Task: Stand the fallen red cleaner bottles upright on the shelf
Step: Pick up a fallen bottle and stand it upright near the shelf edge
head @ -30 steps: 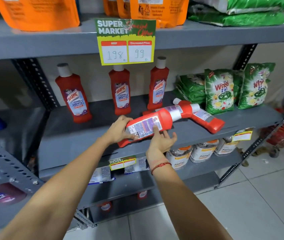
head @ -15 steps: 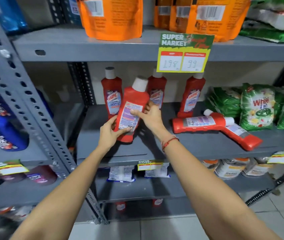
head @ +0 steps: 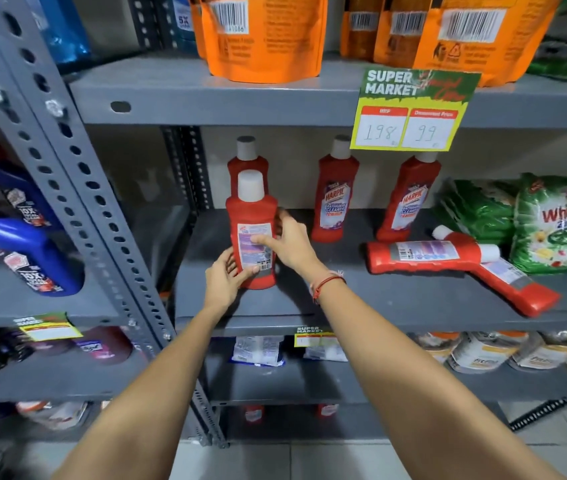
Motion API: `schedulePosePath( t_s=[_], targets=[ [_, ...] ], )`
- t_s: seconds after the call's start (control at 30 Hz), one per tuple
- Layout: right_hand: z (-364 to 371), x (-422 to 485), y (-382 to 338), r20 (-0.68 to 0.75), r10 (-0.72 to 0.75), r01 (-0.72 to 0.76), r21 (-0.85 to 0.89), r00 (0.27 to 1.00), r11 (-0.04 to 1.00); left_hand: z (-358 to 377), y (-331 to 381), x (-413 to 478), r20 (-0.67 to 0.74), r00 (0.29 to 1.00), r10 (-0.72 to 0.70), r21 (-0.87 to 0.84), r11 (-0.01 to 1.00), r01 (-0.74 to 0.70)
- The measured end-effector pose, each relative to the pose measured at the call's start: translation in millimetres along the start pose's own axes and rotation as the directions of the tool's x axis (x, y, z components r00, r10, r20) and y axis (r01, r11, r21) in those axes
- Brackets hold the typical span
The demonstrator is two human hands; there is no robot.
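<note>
We have 1 Harpic bottle (head: 253, 233) upright near the shelf (head: 413, 299) front edge, left end; left hand (head: 226, 280) and right hand (head: 287, 242) both closed around it. Next: let go, reach for the 2 fallen bottles (head: 424, 256) toward the right end.

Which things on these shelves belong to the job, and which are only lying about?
Job:
- upright red plastic cleaner bottle, in the grip of left hand and right hand
- two fallen red cleaner bottles
- grey metal shelf

Lying about:
- green detergent bags
- orange pouches
- blue bottles
- yellow price card
</note>
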State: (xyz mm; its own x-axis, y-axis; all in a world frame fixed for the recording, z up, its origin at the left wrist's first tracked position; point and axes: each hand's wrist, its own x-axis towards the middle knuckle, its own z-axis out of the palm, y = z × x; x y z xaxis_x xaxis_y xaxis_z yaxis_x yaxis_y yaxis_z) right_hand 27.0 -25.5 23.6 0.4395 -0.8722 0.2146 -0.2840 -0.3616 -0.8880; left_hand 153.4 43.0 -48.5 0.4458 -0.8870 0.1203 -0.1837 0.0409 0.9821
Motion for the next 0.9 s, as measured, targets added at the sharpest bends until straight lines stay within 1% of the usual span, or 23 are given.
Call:
schedulePosePath(
  t_s=[0.07, 0.13, 0.17, 0.2, 0.23, 0.3, 0.4, 0.43, 0.5, 0.57, 0.63, 0.73, 0.77, 0.8, 0.87, 0.9],
  targets=[
    [1, -1, 0, -0.009, 0.001, -0.001, 0.009, 1.000, 1.000, 7, 0, -8, -0.063, 0.998, -0.016, -0.008, 1.000, 0.016],
    [2, -1, 0, -0.026, 0.009, -0.009, -0.007, 1.000, 1.000, 22, -6, -19, -0.228, 0.973, -0.021, 0.042, 0.999, 0.032],
    [2, 0, 0, -0.038, 0.012, -0.013, -0.022, 0.999, 1.000, 32, -8, -27, -0.317, 0.948, -0.016, 0.077, 0.996, 0.042],
    [2, 1, 1, -0.055, 0.015, -0.017, -0.033, 0.998, 0.999, 44, -8, -36, -0.377, 0.926, -0.003, 0.104, 0.993, 0.046],
    [3, 1, 1, -0.073, 0.019, -0.023, -0.047, 0.997, 0.999, 57, -8, -43, -0.398, 0.917, 0.007, 0.118, 0.992, 0.044],
    [5, 0, -2, -0.119, 0.015, -0.026, -0.088, 0.993, 0.996, 77, -4, -51, -0.393, 0.920, -0.004, 0.110, 0.993, 0.052],
    [9, -4, -7, -0.185, -0.013, -0.017, -0.160, 0.983, 0.987, 85, 4, -38, -0.420, 0.904, -0.082, 0.086, 0.988, 0.129],
    [9, -6, -10, -0.185, -0.026, -0.005, -0.163, 0.982, 0.987, 84, 5, -32, -0.430, 0.899, -0.087, 0.094, 0.986, 0.140],
    [7, -6, -12, -0.140, -0.032, 0.016, -0.110, 0.990, 0.994, 77, 5, -24, -0.433, 0.899, -0.070, 0.126, 0.983, 0.137],
    [0, -5, -9, -0.062, -0.021, 0.020, -0.026, 0.998, 0.999, 67, 1, -20, -0.414, 0.910, -0.011, 0.186, 0.978, 0.096],
    [-8, -2, -3, 0.013, -0.013, 0.013, 0.057, 1.000, 0.998, 55, -5, -17, -0.357, 0.933, 0.053, 0.234, 0.972, 0.035],
    [-12, 9, 13, 0.104, 0.012, -0.021, 0.078, 0.994, 0.997, 34, -10, -9, -0.205, 0.973, 0.105, 0.333, 0.942, -0.032],
    [-12, 13, 16, 0.156, 0.031, -0.043, 0.072, 0.987, 0.996, 25, -10, -6, -0.150, 0.983, 0.103, 0.338, 0.940, -0.047],
    [-12, 17, 20, 0.215, 0.045, -0.061, 0.066, 0.976, 0.996, 18, -9, -3, -0.090, 0.993, 0.082, 0.295, 0.954, -0.052],
    [-9, 25, 24, 0.329, 0.069, -0.087, 0.041, 0.942, 0.995, 4, -4, 2, 0.028, 1.000, 0.006, 0.169, 0.986, -0.011],
    [-7, 27, 26, 0.358, 0.078, -0.093, 0.023, 0.930, 0.995, -3, -3, 7, 0.078, 0.997, -0.026, 0.149, 0.989, 0.014]
  ],
)
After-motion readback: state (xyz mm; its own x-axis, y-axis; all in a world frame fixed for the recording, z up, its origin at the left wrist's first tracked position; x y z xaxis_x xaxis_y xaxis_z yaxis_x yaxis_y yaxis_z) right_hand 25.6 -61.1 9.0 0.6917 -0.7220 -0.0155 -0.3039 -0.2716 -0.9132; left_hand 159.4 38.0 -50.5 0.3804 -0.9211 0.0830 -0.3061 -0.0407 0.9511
